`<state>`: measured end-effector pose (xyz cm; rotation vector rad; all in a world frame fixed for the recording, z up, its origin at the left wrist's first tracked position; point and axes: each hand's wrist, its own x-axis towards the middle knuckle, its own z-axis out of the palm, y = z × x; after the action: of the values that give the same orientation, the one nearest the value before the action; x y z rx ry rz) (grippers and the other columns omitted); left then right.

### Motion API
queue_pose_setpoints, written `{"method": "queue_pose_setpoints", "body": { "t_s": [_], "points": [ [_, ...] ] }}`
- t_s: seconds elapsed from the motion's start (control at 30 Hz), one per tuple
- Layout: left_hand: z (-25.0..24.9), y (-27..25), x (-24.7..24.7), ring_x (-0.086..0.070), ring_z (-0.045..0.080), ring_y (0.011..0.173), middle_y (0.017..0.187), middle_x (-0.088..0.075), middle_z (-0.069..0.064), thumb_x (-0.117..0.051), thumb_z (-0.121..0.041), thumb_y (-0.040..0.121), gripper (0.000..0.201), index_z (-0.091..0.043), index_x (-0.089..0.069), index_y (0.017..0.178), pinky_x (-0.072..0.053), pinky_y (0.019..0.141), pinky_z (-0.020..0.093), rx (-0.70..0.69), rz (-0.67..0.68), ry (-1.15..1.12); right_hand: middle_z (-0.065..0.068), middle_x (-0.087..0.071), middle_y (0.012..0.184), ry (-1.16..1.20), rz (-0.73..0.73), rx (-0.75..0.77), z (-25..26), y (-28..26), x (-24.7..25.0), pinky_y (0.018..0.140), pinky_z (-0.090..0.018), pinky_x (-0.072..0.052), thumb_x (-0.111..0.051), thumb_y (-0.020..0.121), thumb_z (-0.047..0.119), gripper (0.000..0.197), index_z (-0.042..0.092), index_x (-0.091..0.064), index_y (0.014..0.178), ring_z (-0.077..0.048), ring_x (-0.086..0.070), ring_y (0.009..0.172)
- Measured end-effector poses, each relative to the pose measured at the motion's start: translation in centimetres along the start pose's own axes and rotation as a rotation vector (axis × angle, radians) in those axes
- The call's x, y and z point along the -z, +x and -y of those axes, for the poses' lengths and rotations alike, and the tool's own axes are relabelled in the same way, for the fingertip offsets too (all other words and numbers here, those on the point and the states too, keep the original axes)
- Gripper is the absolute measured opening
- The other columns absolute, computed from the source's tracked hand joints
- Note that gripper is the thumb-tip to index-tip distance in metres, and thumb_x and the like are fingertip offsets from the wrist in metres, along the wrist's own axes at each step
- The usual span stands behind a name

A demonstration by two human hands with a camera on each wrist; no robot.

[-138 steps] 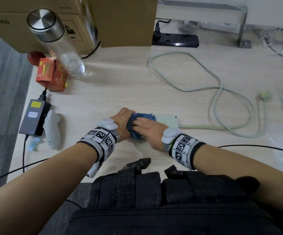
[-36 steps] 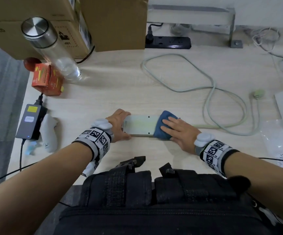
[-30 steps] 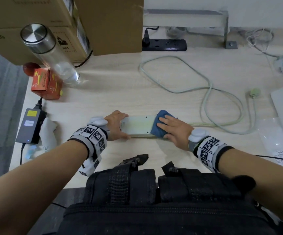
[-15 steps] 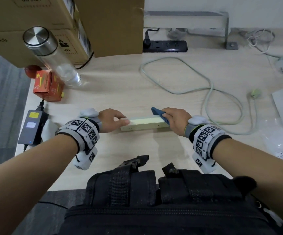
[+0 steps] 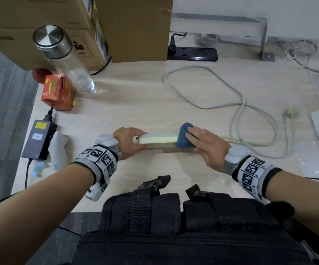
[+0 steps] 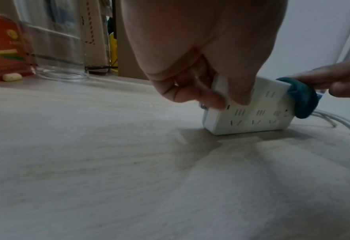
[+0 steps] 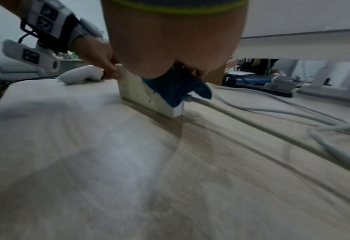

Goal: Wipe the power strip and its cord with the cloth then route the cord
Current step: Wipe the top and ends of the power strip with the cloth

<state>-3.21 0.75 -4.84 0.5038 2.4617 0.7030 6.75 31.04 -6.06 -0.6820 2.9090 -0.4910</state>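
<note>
The white power strip (image 5: 158, 139) stands on its long edge near the front of the desk, socket face (image 6: 252, 116) toward me. My left hand (image 5: 130, 140) grips its left end, thumb on the socket face. My right hand (image 5: 206, 144) holds the blue cloth (image 5: 183, 137) folded over the strip's top edge at the right end, where the cord leaves (image 7: 192, 99). The pale green cord (image 5: 240, 104) lies in loose loops to the right and back. Its plug (image 5: 292, 112) lies free on the desk.
A black power strip (image 5: 193, 53) and cardboard boxes (image 5: 131, 25) line the back. A bottle (image 5: 63, 58), an orange box (image 5: 57, 92), a grey adapter (image 5: 38, 138) and a white controller (image 5: 60, 148) are at the left. White cables (image 5: 300, 52) and a plastic bag (image 5: 317, 159) are at the right.
The strip lay flat a second ago and now stands on its long edge. My right hand has brought the cloth from the flat face onto the top edge at the right end.
</note>
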Motion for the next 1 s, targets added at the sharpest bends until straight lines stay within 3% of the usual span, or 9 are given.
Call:
{"method": "queue_pose_setpoints", "body": {
  "t_s": [0.07,0.13,0.23,0.37,0.43,0.57,0.7,0.83,1.0],
  "points": [
    [0.3,0.0,0.0,-0.061,0.011,0.094,0.112,-0.068,-0.01,-0.073,-0.034,0.077,0.039,-0.033,-0.066,0.115,-0.046,0.083,0.025,0.015,0.001,-0.021,-0.016,-0.04,0.147,-0.069,0.002,0.041,0.8,0.7,-0.8,0.11,-0.05,-0.029,-0.042,0.094,0.017,0.049,0.008,-0.033,0.141,-0.03,-0.026,0.139],
    [0.3,0.0,0.0,-0.062,0.01,0.095,0.106,-0.069,-0.012,-0.075,-0.034,0.075,0.038,-0.035,-0.068,0.112,-0.047,0.082,0.024,0.036,-0.006,-0.046,-0.018,-0.039,0.147,-0.101,0.021,0.098,2.6,2.4,-1.5,0.111,-0.051,-0.024,-0.057,0.087,0.007,0.06,0.008,-0.03,0.141,-0.035,-0.031,0.138],
    [0.0,0.0,0.2,-0.062,0.011,0.08,0.089,-0.068,-0.013,-0.075,-0.031,0.076,0.029,-0.032,-0.07,0.104,-0.046,0.07,0.022,0.06,-0.001,-0.086,-0.021,-0.045,0.142,-0.107,0.015,0.16,6.0,6.0,-2.7,0.107,-0.051,-0.024,-0.073,0.071,-0.002,0.071,0.003,-0.044,0.136,-0.04,-0.043,0.131],
    [-0.3,-0.2,0.5,-0.058,0.018,0.057,0.063,-0.06,-0.011,-0.068,-0.024,0.08,0.013,-0.03,-0.068,0.091,-0.051,0.056,0.029,0.124,0.061,-0.055,-0.022,-0.051,0.137,-0.112,0.025,0.179,9.0,8.7,-3.7,0.105,-0.05,-0.026,-0.079,0.057,-0.004,0.078,0.001,-0.053,0.13,-0.041,-0.048,0.126],
    [-0.3,-0.3,0.5,-0.061,0.018,0.06,0.069,-0.064,-0.008,-0.069,-0.026,0.08,0.014,-0.03,-0.068,0.094,-0.051,0.057,0.029,0.118,0.058,-0.064,-0.02,-0.052,0.136,-0.09,0.008,0.206,8.4,8.3,-3.5,0.104,-0.05,-0.027,-0.078,0.057,-0.008,0.077,0.002,-0.054,0.13,-0.039,-0.05,0.125],
    [-0.4,-0.6,0.3,-0.056,-0.003,0.059,0.094,-0.07,-0.011,-0.074,-0.029,0.078,0.031,-0.034,-0.07,0.108,-0.045,0.061,0.019,0.066,0.01,-0.116,-0.019,-0.054,0.135,-0.045,-0.026,0.226,4.3,5.1,-1.8,0.103,-0.053,-0.034,-0.07,0.06,-0.021,0.078,0.005,-0.049,0.13,-0.039,-0.051,0.124],
    [-0.5,-0.6,0.4,-0.056,-0.001,0.068,0.102,-0.069,-0.013,-0.075,-0.031,0.077,0.037,-0.035,-0.068,0.112,-0.039,0.058,0.012,0.078,0.018,-0.09,-0.017,-0.051,0.137,-0.028,-0.023,0.188,-0.3,0.9,0.0,0.115,-0.035,-0.025,-0.065,0.069,-0.021,0.076,0.01,-0.039,0.134,-0.029,-0.036,0.132],
    [-0.6,-0.7,0.3,-0.053,-0.009,0.056,0.099,-0.069,-0.014,-0.076,-0.03,0.077,0.037,-0.034,-0.068,0.113,-0.037,0.057,0.009,0.068,0.012,-0.112,-0.02,-0.052,0.136,-0.04,-0.064,0.183,0.3,0.5,-0.5,0.107,-0.048,-0.037,-0.066,0.07,-0.019,0.072,0.005,-0.041,0.132,-0.031,-0.038,0.131],
    [-0.5,-0.9,0.1,-0.052,-0.013,0.048,0.088,-0.066,-0.015,-0.075,-0.029,0.077,0.032,-0.032,-0.069,0.109,-0.039,0.054,0.011,0.06,0.001,-0.129,-0.023,-0.052,0.136,-0.012,-0.026,0.216,4.0,4.2,-2.3,0.105,-0.053,-0.035,-0.064,0.068,-0.018,0.063,-0.003,-0.053,0.128,-0.041,-0.048,0.126]
  ]
}}
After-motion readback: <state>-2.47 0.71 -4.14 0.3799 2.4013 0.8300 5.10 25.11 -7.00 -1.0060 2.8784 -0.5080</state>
